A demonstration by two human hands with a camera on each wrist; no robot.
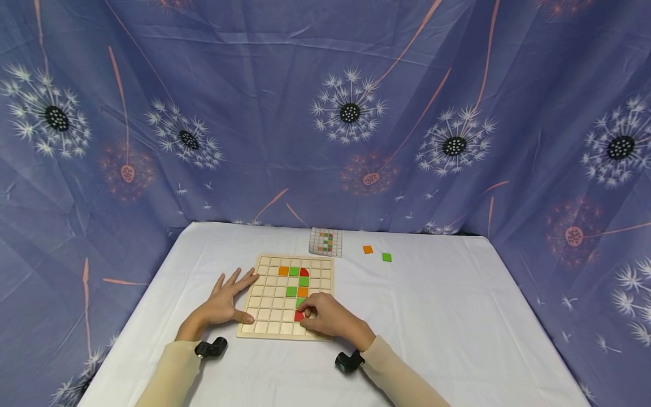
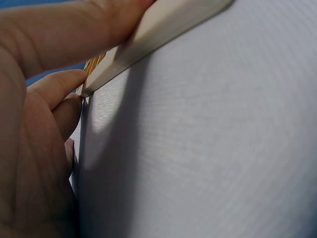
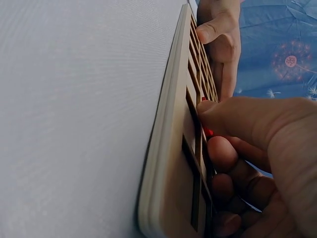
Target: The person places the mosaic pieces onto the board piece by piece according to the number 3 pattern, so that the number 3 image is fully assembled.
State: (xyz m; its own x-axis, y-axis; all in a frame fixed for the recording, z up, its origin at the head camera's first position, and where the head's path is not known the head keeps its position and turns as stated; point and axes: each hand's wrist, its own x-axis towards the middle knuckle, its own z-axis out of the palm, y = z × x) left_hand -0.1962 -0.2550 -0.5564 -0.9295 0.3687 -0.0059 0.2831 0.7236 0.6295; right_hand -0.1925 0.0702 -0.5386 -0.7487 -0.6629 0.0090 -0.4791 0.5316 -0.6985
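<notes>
A square wooden grid board [image 1: 267, 314] lies flat on the table. My left hand [image 1: 218, 305] rests along its left edge with fingers spread, thumb and fingertips touching the frame. Low on the grid, my right hand [image 1: 330, 316] has its thumb and curled fingers at a red tile [image 1: 298, 316], pinching it; the fingers partly cover it. Above that tile, a green tile [image 1: 300, 303] is partly hidden by the fingers. An orange tile [image 1: 302, 292], green tiles [image 1: 294, 271] and a red rounded piece [image 1: 304, 272] sit in other cells. In the right wrist view, red [image 3: 208, 132] shows beside the thumb.
Behind the board lies a printed pattern card [image 1: 313, 244] with a coloured grid. A loose orange tile [image 1: 368, 249] and a loose green tile [image 1: 387, 257] lie at the back right on the white tablecloth [image 1: 432, 316]. A patterned blue curtain [image 1: 274, 113] hangs behind.
</notes>
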